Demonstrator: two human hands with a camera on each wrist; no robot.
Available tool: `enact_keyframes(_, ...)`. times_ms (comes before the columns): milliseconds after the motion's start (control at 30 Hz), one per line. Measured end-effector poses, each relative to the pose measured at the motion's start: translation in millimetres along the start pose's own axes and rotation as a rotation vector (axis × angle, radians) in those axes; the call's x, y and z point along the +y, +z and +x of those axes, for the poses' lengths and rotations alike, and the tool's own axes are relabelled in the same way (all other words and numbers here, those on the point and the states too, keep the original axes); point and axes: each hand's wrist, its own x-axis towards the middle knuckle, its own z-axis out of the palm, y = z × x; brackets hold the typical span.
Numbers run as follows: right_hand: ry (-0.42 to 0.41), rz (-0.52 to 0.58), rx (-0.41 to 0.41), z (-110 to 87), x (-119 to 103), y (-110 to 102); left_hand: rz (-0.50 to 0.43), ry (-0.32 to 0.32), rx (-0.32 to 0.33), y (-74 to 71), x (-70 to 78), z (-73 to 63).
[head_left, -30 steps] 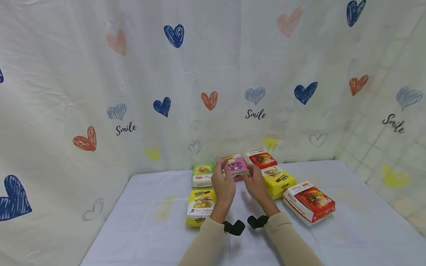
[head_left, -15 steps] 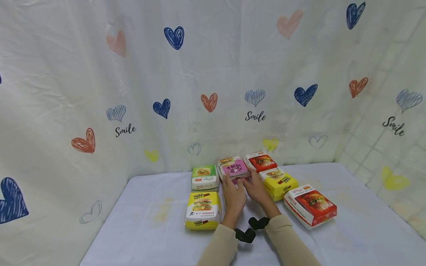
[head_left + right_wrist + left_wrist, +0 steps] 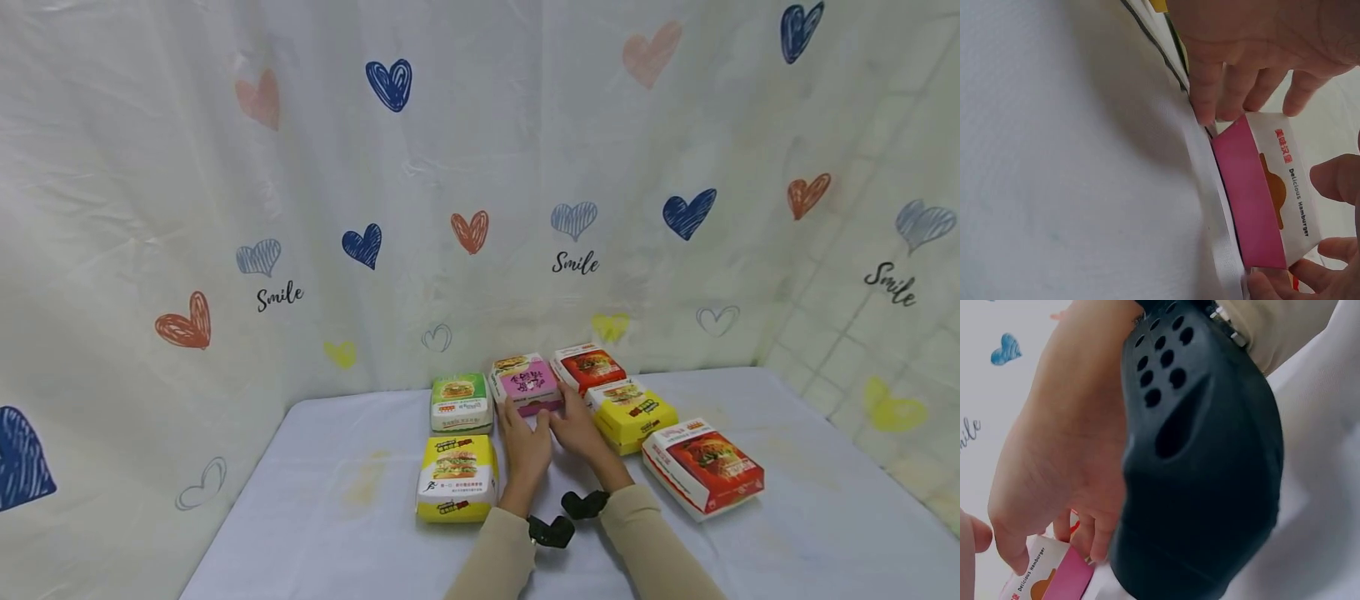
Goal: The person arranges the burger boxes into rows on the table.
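Grip on both sides is pinching the pink box (image 3: 527, 383): the left hand (image 3: 527, 450) and right hand (image 3: 582, 427) hold its near corners, out at twelve o'clock from the person on the surface (image 3: 330, 500). Clockwise around that box I see a red box (image 3: 591, 367) at two, a yellow box (image 3: 632, 410) at four beside the right hand, and a green box (image 3: 459, 393) at nine.

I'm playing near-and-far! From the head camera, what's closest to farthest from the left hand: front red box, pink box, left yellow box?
1. Pink box: right at the left hand, just ahead.
2. Left yellow box: close by, on its left.
3. Front red box: farthest, over on the right side.
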Motion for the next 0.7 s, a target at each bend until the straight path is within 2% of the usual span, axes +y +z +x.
enact_keyframes(200, 0.014, -0.012, 0.016, -1.9, -4.6, -0.1, -0.022, -0.018, -0.013, -0.4, 0.1, 0.3)
enact_keyframes(433, 0.043, -0.010, 0.044, -5.4, -6.3, -3.9, -0.002, -0.024, -0.017, 1.8, 2.0, -3.2)
enact_keyframes(700, 0.094, 0.014, 0.045, -7.8, -7.8, -11.8, 0.002, 0.002, -0.025, 2.3, 2.0, -5.5)
